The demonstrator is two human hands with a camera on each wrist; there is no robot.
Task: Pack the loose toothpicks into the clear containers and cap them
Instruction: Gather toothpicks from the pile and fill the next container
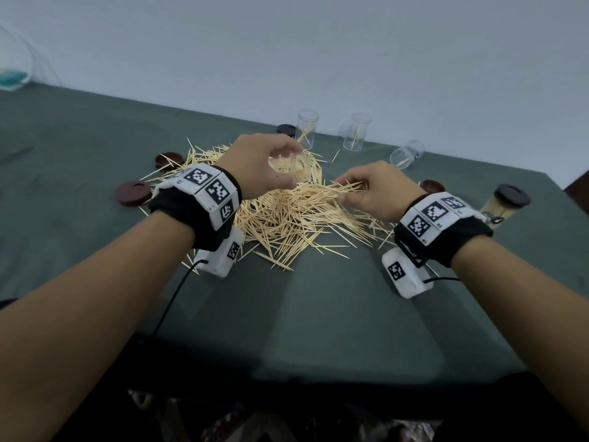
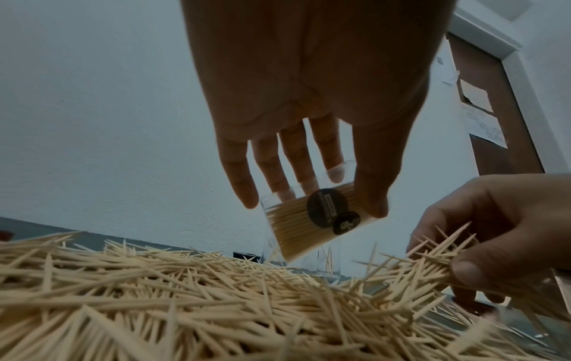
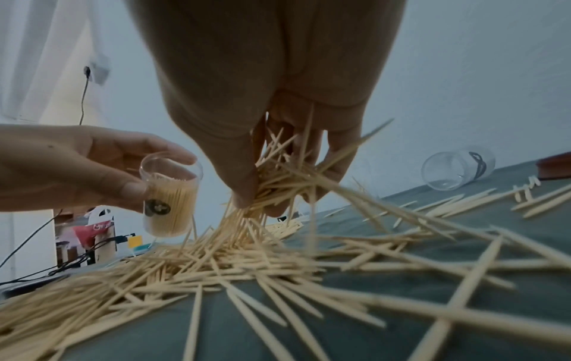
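Note:
A big pile of loose toothpicks [image 1: 287,215] [image 2: 185,293] [image 3: 216,268] covers the middle of the green tablecloth [image 1: 287,314]. My left hand [image 1: 271,164] [image 2: 312,193] [image 3: 102,171] holds a clear container [image 1: 291,169] [image 2: 312,219] [image 3: 170,195] above the pile, between thumb and fingers. It is uncapped and largely filled with toothpicks. My right hand [image 1: 357,189] [image 3: 271,190] [image 2: 463,256] pinches a bunch of toothpicks [image 1: 344,188] [image 3: 278,175] [image 2: 438,251] just right of the container, lifted off the pile.
Two upright clear containers [image 1: 307,129] [image 1: 357,131] with a few toothpicks stand at the back; another [image 1: 408,154] [image 3: 457,171] lies on its side. Brown lids [image 1: 133,193] [image 1: 169,159] [image 1: 286,129] [image 1: 432,186] lie around the pile. A capped full container [image 1: 503,204] stands at right.

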